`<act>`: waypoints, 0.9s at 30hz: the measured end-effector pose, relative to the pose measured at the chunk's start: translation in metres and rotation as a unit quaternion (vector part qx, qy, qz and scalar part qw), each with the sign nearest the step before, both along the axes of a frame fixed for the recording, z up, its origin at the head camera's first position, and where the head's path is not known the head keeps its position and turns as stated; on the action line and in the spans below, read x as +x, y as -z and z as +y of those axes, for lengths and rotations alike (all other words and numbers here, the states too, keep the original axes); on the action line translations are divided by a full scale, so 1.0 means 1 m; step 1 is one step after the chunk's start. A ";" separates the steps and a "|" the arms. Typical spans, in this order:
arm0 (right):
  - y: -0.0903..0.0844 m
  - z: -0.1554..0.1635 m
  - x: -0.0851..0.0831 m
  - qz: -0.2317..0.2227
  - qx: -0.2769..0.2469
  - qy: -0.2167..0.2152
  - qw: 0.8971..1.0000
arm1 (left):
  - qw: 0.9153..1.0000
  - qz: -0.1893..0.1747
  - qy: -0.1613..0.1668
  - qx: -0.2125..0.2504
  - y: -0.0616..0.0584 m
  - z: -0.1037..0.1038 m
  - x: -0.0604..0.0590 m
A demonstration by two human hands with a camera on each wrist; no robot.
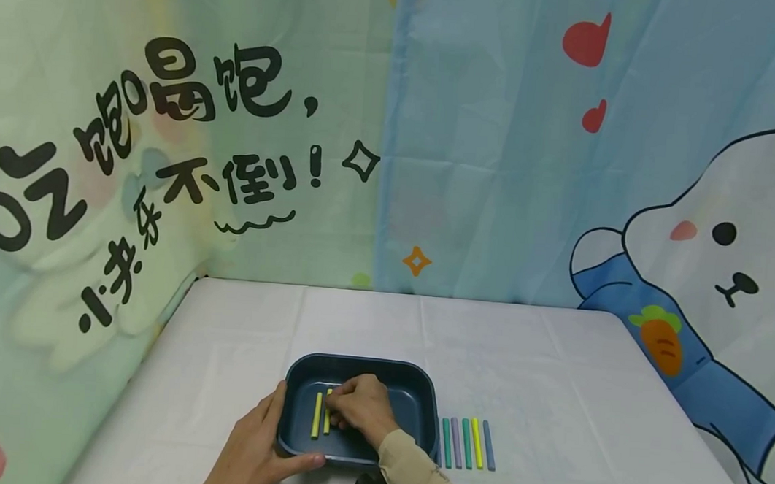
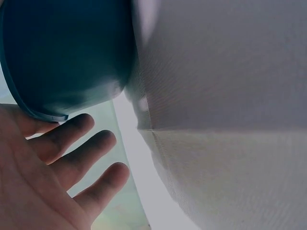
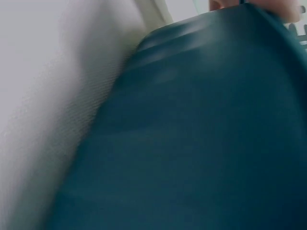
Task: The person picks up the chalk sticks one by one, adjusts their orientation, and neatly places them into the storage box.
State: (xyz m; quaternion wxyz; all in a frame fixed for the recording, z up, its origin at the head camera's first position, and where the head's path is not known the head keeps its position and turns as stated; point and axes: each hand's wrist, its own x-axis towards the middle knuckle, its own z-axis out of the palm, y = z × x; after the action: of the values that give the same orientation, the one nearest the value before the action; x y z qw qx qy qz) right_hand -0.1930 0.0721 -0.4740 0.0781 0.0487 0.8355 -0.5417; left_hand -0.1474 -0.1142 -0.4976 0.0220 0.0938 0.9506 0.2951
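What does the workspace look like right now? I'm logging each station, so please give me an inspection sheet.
Surface: table under a creased white cloth.
Job's things: dark blue tray with two yellow sticks inside; row of five sticks (green, purple, green, yellow, blue-grey) on the cloth to its right.
Clutter: nothing seen.
Hands: left hand grips the tray's near left rim; right hand is inside the tray, fingertips on the second yellow stick.
Cables: nothing seen.
Surroundings: cartoon-printed curtains behind and beside the table.
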 end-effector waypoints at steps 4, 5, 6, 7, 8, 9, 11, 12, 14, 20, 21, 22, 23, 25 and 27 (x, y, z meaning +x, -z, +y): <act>-0.008 0.006 0.004 0.015 -0.004 -0.010 1.000 | 1.000 0.002 -0.003 0.005 0.002 -0.001 -0.001; -0.010 0.008 0.005 0.016 -0.006 -0.012 1.000 | 1.000 0.002 -0.003 0.006 0.002 -0.001 -0.001; -0.011 0.010 0.006 0.016 -0.008 -0.013 1.000 | 1.000 0.002 -0.003 0.008 0.002 -0.002 -0.001; -0.013 0.012 0.007 0.016 -0.011 -0.015 1.000 | 1.000 0.003 -0.002 0.010 0.002 -0.002 -0.001; -0.014 0.014 0.007 0.014 -0.013 -0.017 1.000 | 1.000 0.004 -0.001 0.012 0.002 -0.003 -0.001; -0.016 0.016 0.008 0.014 -0.018 -0.018 1.000 | 1.000 0.004 -0.001 0.013 0.003 -0.003 -0.001; -0.018 0.021 0.010 0.013 -0.027 -0.021 0.999 | 1.000 0.005 0.001 0.014 0.003 -0.003 -0.001; -0.019 0.023 0.010 0.015 -0.031 -0.022 0.999 | 1.000 0.005 0.001 0.015 0.003 -0.003 0.000; -0.021 0.028 0.010 0.019 -0.037 -0.021 0.999 | 1.000 0.005 0.000 0.017 0.003 -0.003 0.000; -0.024 0.043 0.010 0.023 -0.042 -0.015 0.999 | 1.000 0.000 -0.003 0.021 0.003 -0.002 0.000; -0.024 0.045 0.010 0.021 -0.043 -0.013 0.999 | 1.000 -0.001 -0.004 0.021 0.003 -0.002 0.000; -0.024 0.047 0.010 0.020 -0.043 -0.012 0.999 | 1.000 -0.002 -0.004 0.019 0.003 -0.001 0.000; -0.025 0.049 0.010 0.018 -0.043 -0.011 0.999 | 1.000 -0.004 -0.005 0.019 0.003 -0.001 0.000; -0.025 0.053 0.010 0.015 -0.044 -0.010 0.999 | 1.000 -0.010 -0.008 0.020 0.003 -0.001 -0.001; -0.026 0.056 0.011 0.014 -0.039 -0.008 0.999 | 1.000 -0.014 -0.009 0.020 0.003 -0.001 -0.001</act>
State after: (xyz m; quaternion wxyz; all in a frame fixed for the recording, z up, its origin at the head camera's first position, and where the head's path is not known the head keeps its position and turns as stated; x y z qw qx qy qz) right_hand -0.1817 0.1286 -0.4484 0.0728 0.0318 0.8148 -0.5742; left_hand -0.1485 -0.1150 -0.5001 0.0307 0.0819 0.9450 0.3152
